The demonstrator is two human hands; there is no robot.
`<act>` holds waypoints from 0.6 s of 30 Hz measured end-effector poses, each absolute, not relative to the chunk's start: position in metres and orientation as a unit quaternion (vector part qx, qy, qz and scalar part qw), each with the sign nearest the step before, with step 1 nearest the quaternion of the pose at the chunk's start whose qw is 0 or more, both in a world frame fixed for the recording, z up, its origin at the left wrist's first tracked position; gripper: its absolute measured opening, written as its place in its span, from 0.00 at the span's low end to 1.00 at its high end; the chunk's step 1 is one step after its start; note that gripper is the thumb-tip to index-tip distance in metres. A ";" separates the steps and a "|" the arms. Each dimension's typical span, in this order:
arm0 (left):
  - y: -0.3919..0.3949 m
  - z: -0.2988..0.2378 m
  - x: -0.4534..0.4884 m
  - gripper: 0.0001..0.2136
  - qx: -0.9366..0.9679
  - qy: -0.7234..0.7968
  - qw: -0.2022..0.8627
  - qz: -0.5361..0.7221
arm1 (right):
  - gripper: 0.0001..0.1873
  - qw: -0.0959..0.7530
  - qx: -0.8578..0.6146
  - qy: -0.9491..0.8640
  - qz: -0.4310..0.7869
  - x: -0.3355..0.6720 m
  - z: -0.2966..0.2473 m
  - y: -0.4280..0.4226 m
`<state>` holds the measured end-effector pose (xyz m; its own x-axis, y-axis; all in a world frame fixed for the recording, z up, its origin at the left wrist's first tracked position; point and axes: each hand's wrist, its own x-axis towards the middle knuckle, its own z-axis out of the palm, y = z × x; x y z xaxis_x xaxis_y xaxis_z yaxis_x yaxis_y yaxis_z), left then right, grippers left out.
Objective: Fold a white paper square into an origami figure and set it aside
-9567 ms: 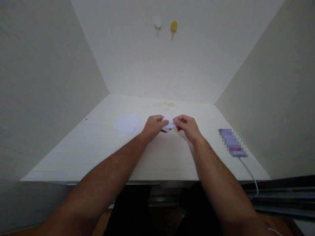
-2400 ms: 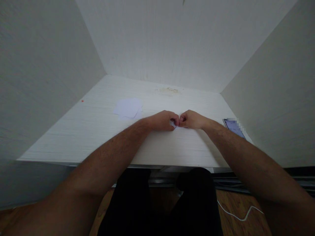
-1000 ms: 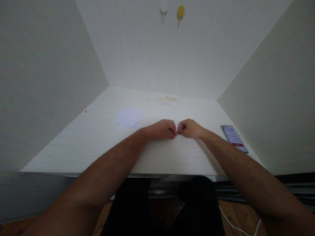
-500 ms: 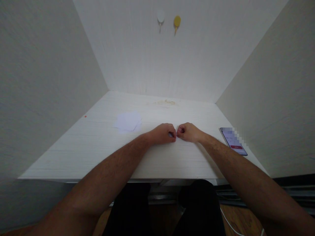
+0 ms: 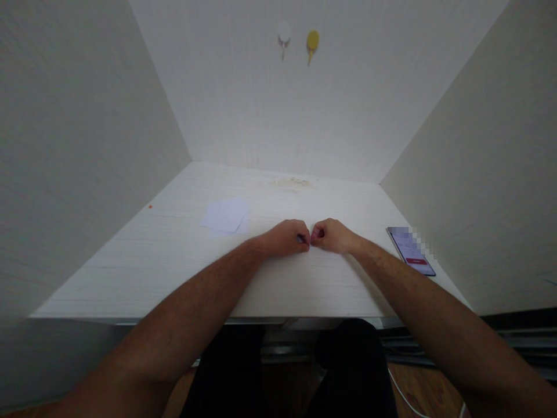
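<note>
My left hand rests on the white desk, its fingers curled in and thumb pressed to them. A small pale patch shows through the gap in its curl, too small to name. My right hand is closed the same way, directly beside it, with the fingertips of both hands meeting or almost meeting. Whatever the fingers pinch, if anything, is hidden. To the left of my hands lie several white sheets of paper, loosely overlapping.
A phone with a lit screen lies at the right of the desk. A small orange dot sits near the left edge. White and yellow hooks are on the back wall, above a brownish stain. Panels enclose both sides.
The view has shifted very slightly. Both hands keep the same closed pose, fingertips together.
</note>
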<state>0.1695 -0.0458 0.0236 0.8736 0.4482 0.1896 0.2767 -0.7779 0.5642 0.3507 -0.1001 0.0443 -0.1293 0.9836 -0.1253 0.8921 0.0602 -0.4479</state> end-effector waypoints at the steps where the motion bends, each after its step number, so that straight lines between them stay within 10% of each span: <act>1: -0.046 0.023 0.169 0.04 0.929 0.194 0.273 0.159 | 0.03 0.108 -0.650 -0.720 0.217 0.351 0.044 -0.101; 18: -0.048 0.018 0.177 0.04 0.929 0.227 0.234 0.178 | 0.03 0.127 -0.637 -0.735 0.194 0.355 0.035 -0.099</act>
<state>0.1769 -0.0481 0.0178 0.8338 0.5047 0.2237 0.3385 -0.7876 0.5149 0.3546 -0.0990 0.0349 -0.1554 0.9859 -0.0615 0.8873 0.1119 -0.4474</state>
